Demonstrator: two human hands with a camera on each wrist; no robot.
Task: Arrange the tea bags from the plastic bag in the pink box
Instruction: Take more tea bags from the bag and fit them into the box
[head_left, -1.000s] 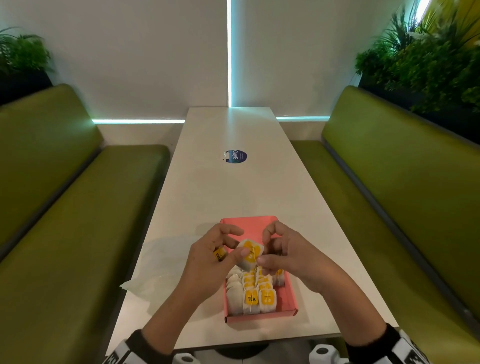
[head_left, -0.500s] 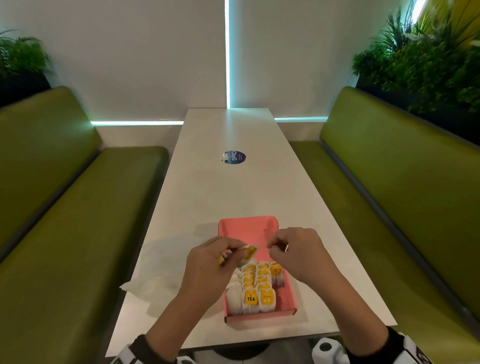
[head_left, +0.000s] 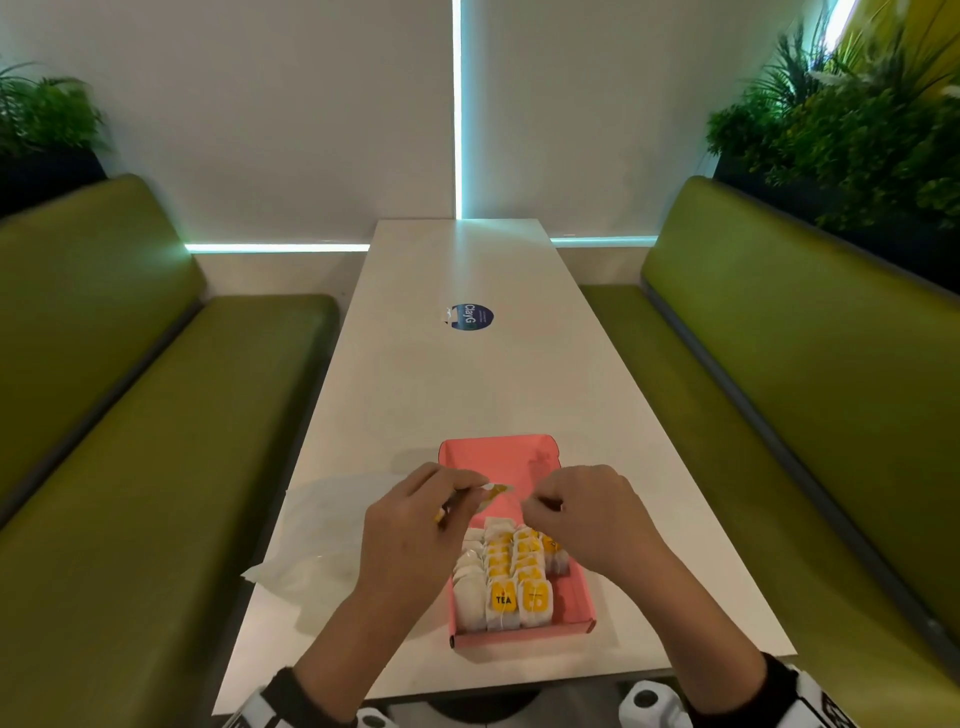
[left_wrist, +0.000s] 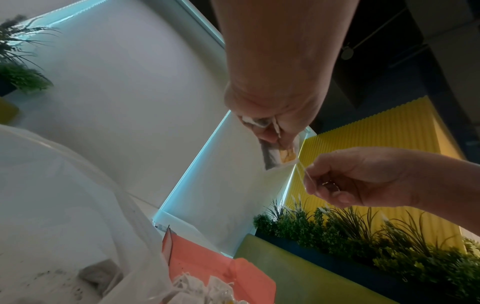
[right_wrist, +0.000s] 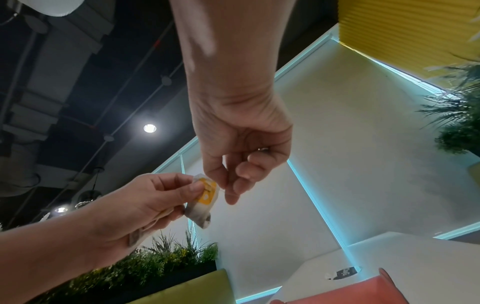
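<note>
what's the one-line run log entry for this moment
left hand: pinches white yellow-tagged tea bag | right hand: pinches its string | pink cardboard box: part filled

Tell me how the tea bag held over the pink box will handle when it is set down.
Probably very light: the left hand holds the tea bag by fingertips alone. Likely soft and floppy, since its paper looks creased in that grip. Its thin string, pinched by the right hand, may snag on the bags already in the pink box.
</note>
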